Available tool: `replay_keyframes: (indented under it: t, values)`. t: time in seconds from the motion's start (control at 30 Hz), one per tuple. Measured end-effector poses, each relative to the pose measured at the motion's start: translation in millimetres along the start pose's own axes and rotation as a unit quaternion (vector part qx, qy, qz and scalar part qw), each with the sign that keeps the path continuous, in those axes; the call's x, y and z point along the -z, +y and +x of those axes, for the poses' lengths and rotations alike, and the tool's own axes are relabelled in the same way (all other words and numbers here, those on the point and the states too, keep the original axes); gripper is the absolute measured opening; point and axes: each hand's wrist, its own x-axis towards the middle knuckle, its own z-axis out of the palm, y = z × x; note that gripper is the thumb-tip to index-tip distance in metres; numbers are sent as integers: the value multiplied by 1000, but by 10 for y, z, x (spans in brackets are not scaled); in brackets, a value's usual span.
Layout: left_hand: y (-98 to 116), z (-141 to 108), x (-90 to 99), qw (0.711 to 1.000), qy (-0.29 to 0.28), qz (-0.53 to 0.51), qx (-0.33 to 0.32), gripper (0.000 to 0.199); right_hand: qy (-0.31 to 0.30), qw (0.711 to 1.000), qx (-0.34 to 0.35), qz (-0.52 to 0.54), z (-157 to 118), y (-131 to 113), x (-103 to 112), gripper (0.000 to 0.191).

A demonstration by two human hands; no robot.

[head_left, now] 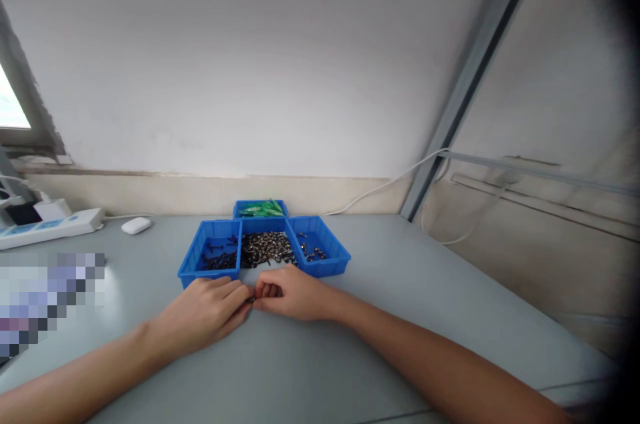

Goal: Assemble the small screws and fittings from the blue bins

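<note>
My left hand (pixel 213 307) and my right hand (pixel 287 292) meet fingertip to fingertip above the table, just in front of the blue bins. Both are closed in a pinch around a small dark metal piece (pixel 251 300); most of it is hidden by the fingers, so its exact kind does not show. Close behind the left hand is a left blue bin (pixel 189 263) with dark screws (pixel 220 260). Beyond the right hand, a middle heap of small shiny metal parts (pixel 267 247) lies between the bins. The right blue bin (pixel 327 269) contains several small metal pieces (pixel 314 253).
A rear blue bin (pixel 237 209) holds green items (pixel 263 209). On the grey table (pixel 390 271) at left are a white case (pixel 137 225) and a power strip (pixel 80 223) with plugs. A white cable (pixel 370 192) runs along the wall to a metal post (pixel 430 151).
</note>
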Motion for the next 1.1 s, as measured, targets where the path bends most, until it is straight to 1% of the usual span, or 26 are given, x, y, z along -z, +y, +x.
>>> replay_keyframes:
  t: [0.2,0.3,0.5,0.67,1.1]
  values:
    - [-5,-16,-8,1000,-3,0,4,29,0,1000,7,-1,-7,-28,7,6]
    - [-2,-10,-3,1000,-1,2,-2,30,1,1000,3,-4,-9,-44,15,13]
    - [2,19,8,1000,22,7,-8,33,-15,998,-1,-57,-12,-73,42,20]
    - [-2,10,-1,1000,11,2,-3,32,-17,997,15,-68,-9,-76,40,17]
    - [-9,5,-3,1000,5,3,-3,30,-8,998,10,-65,-10,-42,10,13]
